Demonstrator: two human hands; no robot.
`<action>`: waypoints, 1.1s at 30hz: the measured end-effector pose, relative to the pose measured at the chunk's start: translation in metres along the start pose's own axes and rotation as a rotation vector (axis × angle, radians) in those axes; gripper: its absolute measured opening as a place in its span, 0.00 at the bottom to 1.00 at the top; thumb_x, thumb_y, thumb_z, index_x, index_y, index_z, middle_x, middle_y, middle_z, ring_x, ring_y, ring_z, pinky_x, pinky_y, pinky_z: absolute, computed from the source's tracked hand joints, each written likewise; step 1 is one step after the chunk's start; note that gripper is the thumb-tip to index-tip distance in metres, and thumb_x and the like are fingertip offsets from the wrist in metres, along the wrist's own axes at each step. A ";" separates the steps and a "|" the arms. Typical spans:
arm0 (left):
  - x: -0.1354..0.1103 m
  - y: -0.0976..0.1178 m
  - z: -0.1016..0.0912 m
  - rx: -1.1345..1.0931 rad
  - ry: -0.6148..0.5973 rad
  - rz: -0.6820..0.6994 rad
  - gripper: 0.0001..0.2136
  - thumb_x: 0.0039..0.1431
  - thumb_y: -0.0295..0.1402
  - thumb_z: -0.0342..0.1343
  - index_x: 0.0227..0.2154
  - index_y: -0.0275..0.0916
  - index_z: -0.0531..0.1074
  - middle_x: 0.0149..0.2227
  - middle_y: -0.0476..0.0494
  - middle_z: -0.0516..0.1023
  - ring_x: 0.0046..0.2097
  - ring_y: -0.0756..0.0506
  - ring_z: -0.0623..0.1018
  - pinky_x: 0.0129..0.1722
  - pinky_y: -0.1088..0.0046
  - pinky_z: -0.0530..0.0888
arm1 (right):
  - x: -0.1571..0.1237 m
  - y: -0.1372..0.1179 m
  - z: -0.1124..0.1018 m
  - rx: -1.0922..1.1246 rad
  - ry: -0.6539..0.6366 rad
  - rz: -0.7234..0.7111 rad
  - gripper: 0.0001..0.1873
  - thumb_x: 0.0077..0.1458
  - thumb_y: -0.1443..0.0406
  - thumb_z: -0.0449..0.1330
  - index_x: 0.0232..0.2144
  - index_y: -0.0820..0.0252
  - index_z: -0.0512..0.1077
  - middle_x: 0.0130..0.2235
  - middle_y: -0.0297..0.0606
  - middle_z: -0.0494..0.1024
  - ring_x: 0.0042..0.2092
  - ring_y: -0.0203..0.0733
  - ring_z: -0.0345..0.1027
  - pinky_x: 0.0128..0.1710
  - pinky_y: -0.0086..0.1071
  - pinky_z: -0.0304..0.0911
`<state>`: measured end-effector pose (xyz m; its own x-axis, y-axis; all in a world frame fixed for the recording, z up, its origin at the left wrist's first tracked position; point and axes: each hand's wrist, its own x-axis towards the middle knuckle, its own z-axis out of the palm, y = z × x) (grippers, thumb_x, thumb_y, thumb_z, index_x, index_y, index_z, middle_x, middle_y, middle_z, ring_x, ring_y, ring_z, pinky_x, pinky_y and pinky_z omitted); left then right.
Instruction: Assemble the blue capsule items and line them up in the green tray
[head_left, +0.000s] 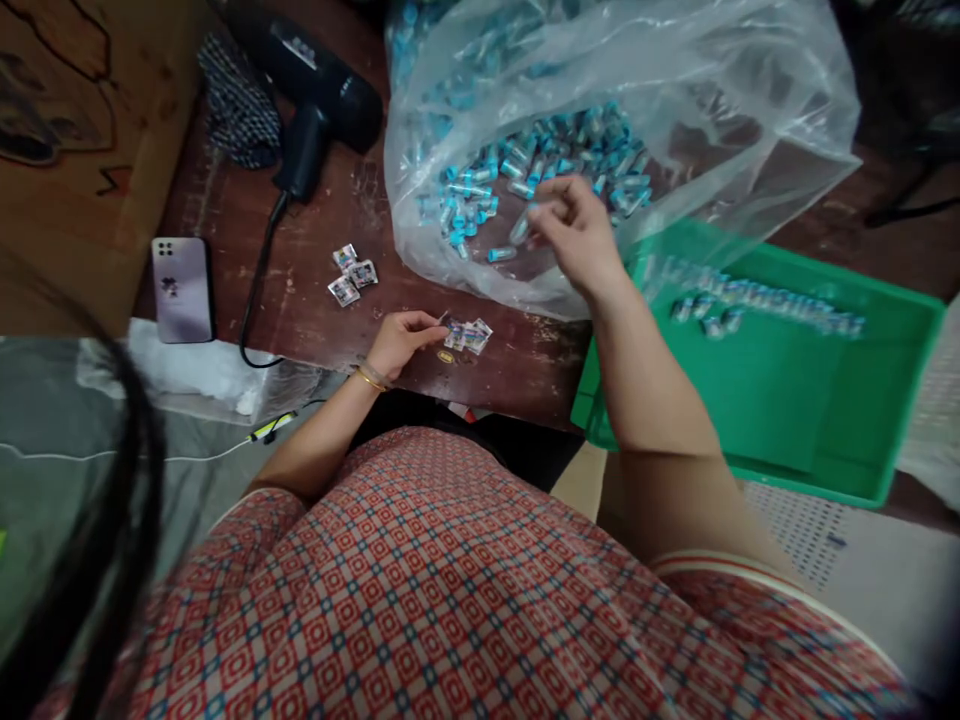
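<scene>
My left hand (403,342) is low over the near edge of the table, thumb and forefinger pinched on a small printed piece. Several more small printed pieces (472,337) lie right at its fingertips. At the mouth of a large clear plastic bag (720,110), my right hand (576,232) is closed on a small clear vial (519,229), tilted between thumb and fingers. Many blue-capped vials (555,145) are heaped inside the bag beyond that hand. One loose vial (502,254) lies apart from the heap, just left of the held one.
A green tray (780,400) on the right holds a row of vials (780,295) and several loose ones. Further left are another group of printed pieces (351,275), a black heat gun (307,110) with its cord, a checked cloth (238,105), a phone (182,290) and a cardboard box (90,200).
</scene>
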<state>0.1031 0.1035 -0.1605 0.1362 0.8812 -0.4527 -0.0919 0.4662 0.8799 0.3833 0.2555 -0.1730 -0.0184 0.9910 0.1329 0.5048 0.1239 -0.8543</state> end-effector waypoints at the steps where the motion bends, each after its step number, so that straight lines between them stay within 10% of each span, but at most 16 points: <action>1: 0.000 0.001 0.002 0.012 -0.015 -0.001 0.14 0.38 0.42 0.73 0.22 0.38 0.78 0.22 0.51 0.74 0.26 0.53 0.66 0.28 0.74 0.62 | -0.022 -0.013 0.000 0.101 -0.068 0.008 0.14 0.63 0.53 0.69 0.44 0.53 0.74 0.29 0.27 0.75 0.30 0.32 0.70 0.37 0.32 0.70; 8: -0.003 0.011 0.026 0.000 -0.131 0.031 0.17 0.38 0.43 0.76 0.22 0.37 0.78 0.23 0.50 0.75 0.27 0.53 0.68 0.29 0.73 0.64 | -0.119 -0.091 -0.003 0.522 -0.258 0.104 0.22 0.57 0.43 0.71 0.37 0.51 0.73 0.32 0.29 0.78 0.34 0.36 0.75 0.38 0.34 0.75; 25: -0.028 0.009 0.037 -0.333 -0.356 -0.259 0.25 0.38 0.51 0.81 0.33 0.38 0.84 0.35 0.42 0.85 0.34 0.49 0.81 0.36 0.73 0.76 | -0.185 -0.085 0.013 0.076 -0.087 -0.074 0.08 0.61 0.58 0.70 0.43 0.49 0.82 0.46 0.37 0.87 0.52 0.50 0.80 0.60 0.52 0.70; 33: -0.039 0.012 0.043 -0.262 -0.322 -0.135 0.22 0.46 0.46 0.79 0.41 0.39 0.85 0.37 0.46 0.85 0.32 0.52 0.78 0.36 0.73 0.75 | -0.195 -0.090 0.017 0.120 -0.040 -0.143 0.03 0.62 0.60 0.70 0.40 0.45 0.81 0.48 0.32 0.87 0.54 0.50 0.81 0.67 0.57 0.64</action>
<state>0.1387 0.0716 -0.1258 0.4611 0.7607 -0.4568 -0.2938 0.6167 0.7303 0.3269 0.0523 -0.1306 -0.1184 0.9638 0.2390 0.3876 0.2664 -0.8825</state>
